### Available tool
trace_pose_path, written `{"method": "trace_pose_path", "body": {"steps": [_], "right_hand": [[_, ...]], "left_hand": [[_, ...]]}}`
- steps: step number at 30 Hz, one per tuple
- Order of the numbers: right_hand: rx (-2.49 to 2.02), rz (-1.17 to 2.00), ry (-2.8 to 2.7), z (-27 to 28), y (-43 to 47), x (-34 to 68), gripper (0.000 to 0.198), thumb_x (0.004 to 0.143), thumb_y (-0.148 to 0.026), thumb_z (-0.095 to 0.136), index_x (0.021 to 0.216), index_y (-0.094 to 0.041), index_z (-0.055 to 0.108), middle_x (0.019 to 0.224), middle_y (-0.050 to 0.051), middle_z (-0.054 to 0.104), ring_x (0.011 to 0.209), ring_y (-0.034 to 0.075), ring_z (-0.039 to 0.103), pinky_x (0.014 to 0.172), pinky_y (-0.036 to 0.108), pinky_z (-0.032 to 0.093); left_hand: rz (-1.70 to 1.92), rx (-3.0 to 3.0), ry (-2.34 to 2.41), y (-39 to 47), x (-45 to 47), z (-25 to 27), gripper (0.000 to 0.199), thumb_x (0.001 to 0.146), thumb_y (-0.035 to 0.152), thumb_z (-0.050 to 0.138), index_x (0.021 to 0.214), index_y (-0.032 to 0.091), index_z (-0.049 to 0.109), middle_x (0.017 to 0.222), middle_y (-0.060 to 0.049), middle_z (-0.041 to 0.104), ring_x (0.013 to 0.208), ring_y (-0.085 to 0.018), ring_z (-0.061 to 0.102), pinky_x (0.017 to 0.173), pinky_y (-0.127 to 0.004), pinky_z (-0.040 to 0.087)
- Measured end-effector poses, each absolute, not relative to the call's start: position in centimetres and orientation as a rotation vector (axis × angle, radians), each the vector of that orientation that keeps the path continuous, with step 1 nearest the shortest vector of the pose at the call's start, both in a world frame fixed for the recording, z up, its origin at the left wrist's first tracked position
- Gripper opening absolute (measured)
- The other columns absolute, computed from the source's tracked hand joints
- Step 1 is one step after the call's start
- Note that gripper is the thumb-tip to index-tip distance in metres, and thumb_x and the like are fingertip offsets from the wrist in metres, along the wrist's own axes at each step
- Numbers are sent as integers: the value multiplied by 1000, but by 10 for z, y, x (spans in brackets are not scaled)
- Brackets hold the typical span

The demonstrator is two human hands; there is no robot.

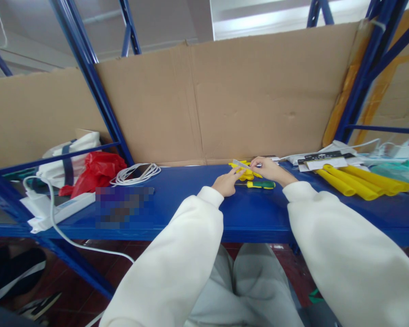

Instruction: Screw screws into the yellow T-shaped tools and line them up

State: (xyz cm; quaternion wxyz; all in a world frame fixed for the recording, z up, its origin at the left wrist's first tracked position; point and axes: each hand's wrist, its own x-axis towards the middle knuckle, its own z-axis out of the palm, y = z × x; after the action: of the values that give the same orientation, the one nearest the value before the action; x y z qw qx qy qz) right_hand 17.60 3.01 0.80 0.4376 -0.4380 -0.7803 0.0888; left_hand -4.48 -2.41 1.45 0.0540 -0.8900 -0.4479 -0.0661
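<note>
Just above the blue shelf surface (180, 200), near the cardboard, both my hands are at a small, flat, whitish strip (241, 164). My right hand (266, 168) is closed, pinching its right end. My left hand (225, 182) comes from below, its fingers closed at the strip's lower edge; the fingertips are too small to make out clearly. Yellow plastic parts (247, 175) lie behind and under the fingers, partly hidden. A screwdriver with a green and yellow handle (261, 184) rests on the shelf between my wrists, its tip pointing left.
Yellow tubes (364, 181) and black-and-white packaging (322, 161) lie at right. On the left are a coiled white cable (138, 173), a red bag (102, 168) and a power strip (68, 211). A cardboard panel (259, 100) stands behind; blue posts (95, 91) flank it.
</note>
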Motion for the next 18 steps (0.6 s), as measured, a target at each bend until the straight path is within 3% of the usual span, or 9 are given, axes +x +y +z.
{"method": "trace_pose_path", "body": {"steps": [6, 18], "right_hand": [[-1132, 259, -1923, 9, 30, 177, 11, 69, -27, 69, 61, -22, 65, 82, 5, 75, 80, 22, 68, 81, 33, 55], [-1220, 133, -1825, 16, 27, 190, 10, 72, -25, 63, 63, -22, 65, 83, 6, 75, 84, 22, 69, 83, 32, 54]], "left_hand": [[-229, -2708, -1327, -21, -46, 12, 83, 86, 2, 51, 162, 32, 36, 171, -4, 33, 140, -24, 57, 114, -33, 48], [-226, -2705, -1354, -22, -46, 13, 83, 86, 0, 48, 162, 32, 38, 171, -3, 34, 142, -24, 56, 116, -37, 48]]}}
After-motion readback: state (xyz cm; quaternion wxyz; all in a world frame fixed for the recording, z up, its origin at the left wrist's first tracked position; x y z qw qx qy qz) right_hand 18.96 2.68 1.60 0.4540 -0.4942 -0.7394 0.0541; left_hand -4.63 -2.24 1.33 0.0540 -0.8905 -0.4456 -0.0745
